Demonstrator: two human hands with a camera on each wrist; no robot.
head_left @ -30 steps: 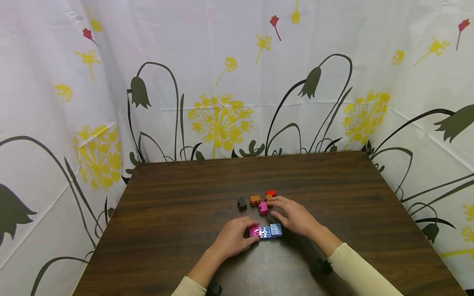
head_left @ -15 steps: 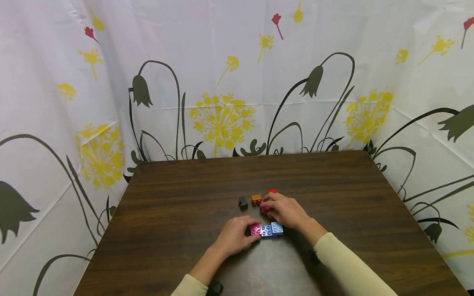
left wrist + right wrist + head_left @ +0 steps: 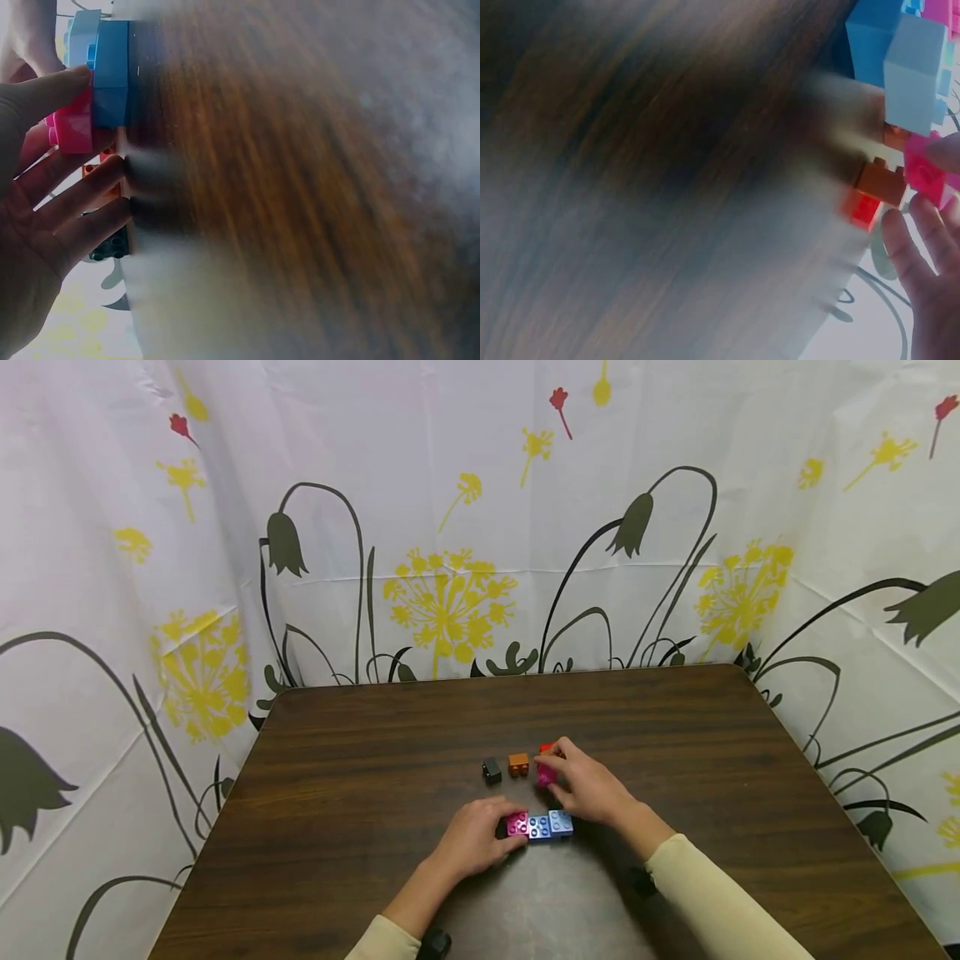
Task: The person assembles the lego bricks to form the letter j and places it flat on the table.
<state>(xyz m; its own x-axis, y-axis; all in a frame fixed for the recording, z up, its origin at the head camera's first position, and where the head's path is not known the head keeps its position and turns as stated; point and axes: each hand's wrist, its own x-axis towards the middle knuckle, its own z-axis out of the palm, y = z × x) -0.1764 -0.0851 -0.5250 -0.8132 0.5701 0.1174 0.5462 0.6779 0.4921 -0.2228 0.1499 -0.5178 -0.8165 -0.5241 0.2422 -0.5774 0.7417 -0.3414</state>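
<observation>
My left hand (image 3: 472, 839) pinches the pink brick (image 3: 517, 824) at the left end of a small built row. Under that pink brick runs a blue brick (image 3: 112, 71), and a light blue brick (image 3: 560, 822) is stacked on its right end. Behind the row, my right hand (image 3: 592, 787) holds a second pink brick (image 3: 924, 169) between thumb and fingers. Close by its fingers are a red brick (image 3: 865, 210) and an orange brick (image 3: 881, 182), both partly covered by the hand in the head view.
Another orange brick (image 3: 518, 765) and a dark grey brick (image 3: 491, 770) lie left of the right hand on the brown wooden table (image 3: 360, 760). A white curtain (image 3: 480, 443) with printed flowers hangs behind the table's far edge.
My right hand has reached left to the loose pink brick, taken hold of it and shifted it slightly right. The left hand stays on the built row.
</observation>
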